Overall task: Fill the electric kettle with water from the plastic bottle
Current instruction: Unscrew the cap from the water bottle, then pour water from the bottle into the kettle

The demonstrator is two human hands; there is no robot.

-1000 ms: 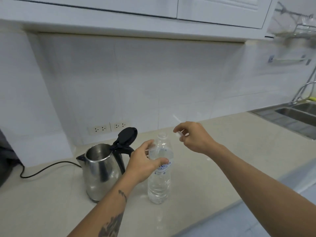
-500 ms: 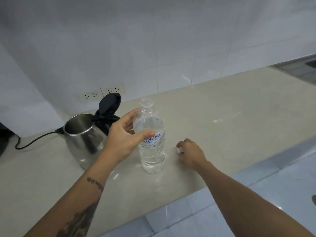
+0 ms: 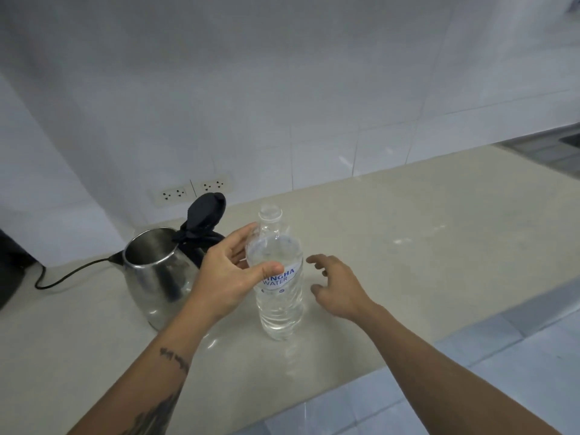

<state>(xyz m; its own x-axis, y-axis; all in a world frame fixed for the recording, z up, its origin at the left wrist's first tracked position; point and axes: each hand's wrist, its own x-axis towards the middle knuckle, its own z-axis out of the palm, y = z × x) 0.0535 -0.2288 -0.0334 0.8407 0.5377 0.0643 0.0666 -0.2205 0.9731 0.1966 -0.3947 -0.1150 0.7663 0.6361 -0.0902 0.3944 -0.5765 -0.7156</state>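
A clear plastic water bottle (image 3: 279, 304) stands upright on the beige counter (image 3: 408, 262), uncapped and nearly full. My left hand (image 3: 227, 277) is wrapped around its upper body at the label. To the left stands a steel electric kettle (image 3: 153, 271) with its black lid (image 3: 207, 215) flipped up and its mouth showing. My right hand (image 3: 337, 288) hovers just right of the bottle, fingers spread, holding nothing. The bottle cap is not visible.
A black cord (image 3: 66, 277) runs from the kettle to the left. Two wall sockets (image 3: 191, 189) sit behind the kettle on the white tiled wall. A dark object (image 3: 9, 271) stands at the left edge. A sink edge (image 3: 561, 149) shows far right.
My right hand brought the cap down to the counter, then opened and rose empty beside the bottle. My left hand kept its grip. The camera tilted downward.
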